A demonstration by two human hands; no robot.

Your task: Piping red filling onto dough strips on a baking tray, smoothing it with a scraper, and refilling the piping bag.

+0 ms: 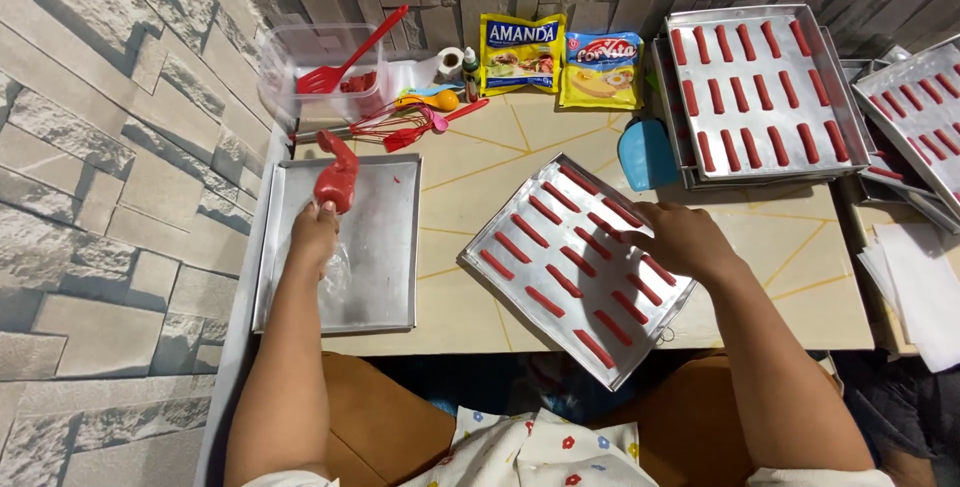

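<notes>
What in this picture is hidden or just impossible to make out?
- Head view: the right hand covers part of the tilted tray and some red strips.
- The left hand hides the lower part of the piping bag.
- Trays at the right are cut off by the frame edge.
- The clear tub has indistinct contents.

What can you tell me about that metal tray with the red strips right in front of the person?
The tray is a shallow rectangle of dull silver metal with a raised rim, lying turned at a slant on the table, its near corner past the edge. Short red strips lie on it in rows. The right hand rests on its far side.
</notes>
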